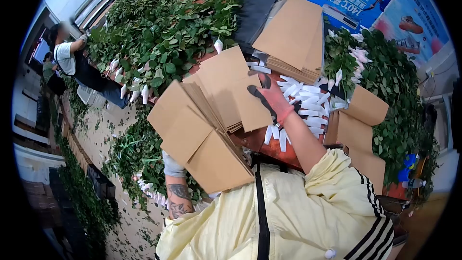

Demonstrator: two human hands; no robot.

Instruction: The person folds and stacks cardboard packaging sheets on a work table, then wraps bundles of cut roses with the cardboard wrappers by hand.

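Note:
A fanned bundle of brown cardboard sheets (pixel 211 161) leans in front of my body, tilted to the left. My left hand (pixel 172 166), in a pale glove, supports it from the left and below; its fingers are hidden behind the sheets. My right hand (pixel 275 98) wears a red glove with dark fingertips. Its thumb and fingers grip the right edge of a cardboard sheet (pixel 252 108). That sheet overlaps a second cardboard stack (pixel 219 84) on the table. Several white tapered sleeves (pixel 313 108) lie just right of my right hand.
Leafy stems with pale wrapped blooms (pixel 163 38) are heaped at the back left. More greenery (pixel 390 77) stands on the right, near folded cardboard (pixel 356 135). A flat cardboard stack (pixel 293 33) lies beside a black board (pixel 255 12). Another person (pixel 72 58) stands at far left.

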